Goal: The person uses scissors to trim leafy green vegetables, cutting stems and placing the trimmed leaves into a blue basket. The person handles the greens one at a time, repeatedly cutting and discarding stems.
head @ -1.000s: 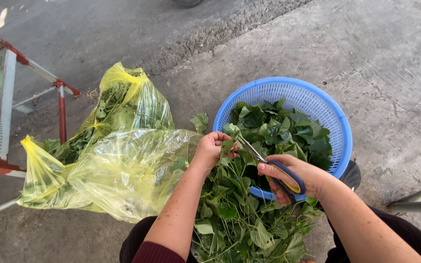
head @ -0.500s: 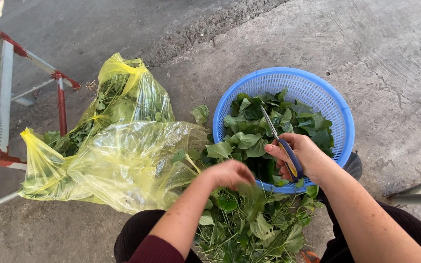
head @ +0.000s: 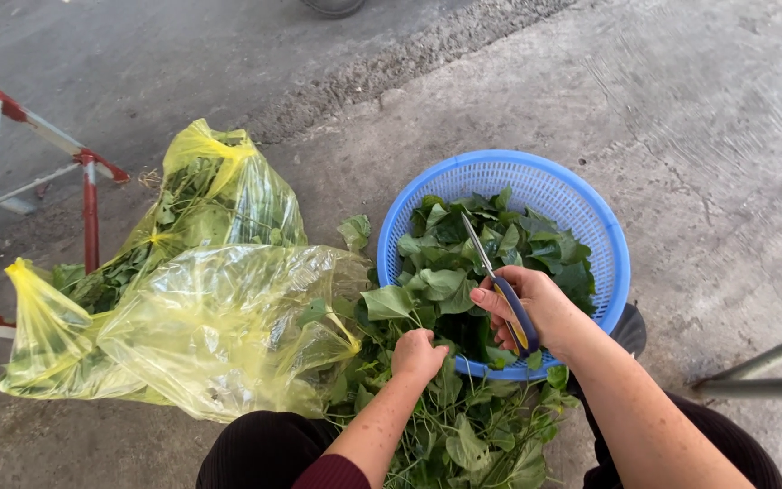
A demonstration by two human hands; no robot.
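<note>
Scissors [head: 498, 290] with blue handles sit tight in the right hand [head: 536, 308], over the near rim of the blue basket [head: 608, 244]. Just in front of that basket, the left hand [head: 418, 353] squeezes leafy green stems [head: 463, 435].

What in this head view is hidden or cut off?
- Left hand: fingers buried in the leafy stems, grip unseen.
- Scissors: handles covered by the right hand.
- Yellow bags: contents blurred by plastic.
- Blue basket: near rim hidden by hand and leaves.
</note>
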